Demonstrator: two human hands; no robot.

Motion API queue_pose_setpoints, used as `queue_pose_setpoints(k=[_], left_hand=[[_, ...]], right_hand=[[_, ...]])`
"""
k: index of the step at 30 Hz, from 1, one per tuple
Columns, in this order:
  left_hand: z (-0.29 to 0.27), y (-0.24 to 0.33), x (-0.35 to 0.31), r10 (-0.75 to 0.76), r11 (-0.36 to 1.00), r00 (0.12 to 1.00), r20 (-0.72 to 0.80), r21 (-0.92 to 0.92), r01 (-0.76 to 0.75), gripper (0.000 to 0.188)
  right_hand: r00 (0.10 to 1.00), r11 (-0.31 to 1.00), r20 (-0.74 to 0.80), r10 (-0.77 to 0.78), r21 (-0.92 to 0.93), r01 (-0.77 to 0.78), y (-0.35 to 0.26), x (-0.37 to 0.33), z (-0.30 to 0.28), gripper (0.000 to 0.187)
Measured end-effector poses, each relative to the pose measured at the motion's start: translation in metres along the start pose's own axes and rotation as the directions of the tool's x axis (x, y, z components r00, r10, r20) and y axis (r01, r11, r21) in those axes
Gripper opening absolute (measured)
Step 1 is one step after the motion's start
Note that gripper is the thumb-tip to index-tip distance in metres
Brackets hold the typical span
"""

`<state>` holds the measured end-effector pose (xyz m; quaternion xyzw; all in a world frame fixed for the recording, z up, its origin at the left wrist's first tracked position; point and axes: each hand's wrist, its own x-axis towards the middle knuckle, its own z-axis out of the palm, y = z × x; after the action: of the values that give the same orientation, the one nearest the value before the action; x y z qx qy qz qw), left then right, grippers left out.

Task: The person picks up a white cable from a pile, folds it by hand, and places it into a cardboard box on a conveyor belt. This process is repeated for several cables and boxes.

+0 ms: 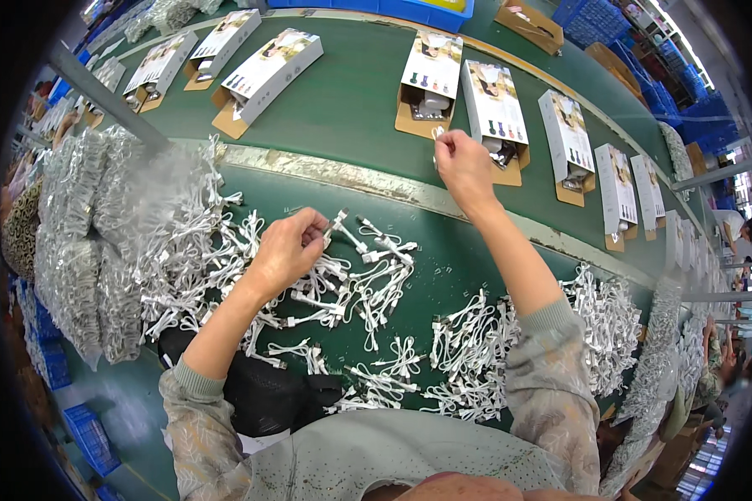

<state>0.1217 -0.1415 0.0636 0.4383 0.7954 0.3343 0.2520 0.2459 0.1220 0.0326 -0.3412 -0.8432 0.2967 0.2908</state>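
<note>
While both hands are working over the green table, the scene is reading like this, fingers first:

Left fingers: the fingertips (316,227) are pinching closed on the plug end of a short white cable (336,223), which is lifting just above the loose heap.

Left hand: the left hand (286,250) is hovering over the cable pile (309,292) spread across the near side of the table, wrist coming in from the lower left.

Right fingers: the fingers (444,144) are curling shut around something small and pale; what it is cannot be told.

Right hand: the right hand (465,167) is reaching well forward, across the worn strip (342,171) dividing the table, and is sitting just beside an open product box (427,79).

Boxes: more open boxes, such as the next one (495,117), are lying in a row along the far side, each with a white printed lid tilting up from a brown tray.

Second heap: another pile of bundled white cables (476,359) is lying under the right forearm.

Bags: clear bags of cables (83,242) are stacking up at the left edge.

Table: the green table (351,108) is bearing everything.
</note>
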Motion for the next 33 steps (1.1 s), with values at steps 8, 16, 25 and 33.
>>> queue_pose_setpoints(k=[8,16,25,33], left_hand=[[0.004,0.000,0.009,-0.104,0.988,0.994,0.030,-0.115,0.106,0.021],[-0.022,-0.011,0.015,-0.153,0.920,0.986,0.063,-0.356,0.165,0.022],[-0.031,-0.010,0.035,-0.125,0.796,0.989,0.079,-0.587,0.148,0.019],[-0.039,-0.021,0.096,-0.182,0.771,0.980,-0.081,-0.631,0.091,0.023]], right_hand=[[0.948,0.905,-0.102,-0.301,-0.342,0.251,0.053,0.065,0.044,0.028],[0.929,0.925,0.061,-0.365,-0.088,0.369,0.021,-0.064,0.000,0.008],[0.933,0.926,0.052,-0.356,-0.116,0.360,0.019,-0.086,-0.004,0.008],[0.931,0.927,0.038,-0.362,-0.089,0.364,0.014,-0.084,-0.004,0.008]])
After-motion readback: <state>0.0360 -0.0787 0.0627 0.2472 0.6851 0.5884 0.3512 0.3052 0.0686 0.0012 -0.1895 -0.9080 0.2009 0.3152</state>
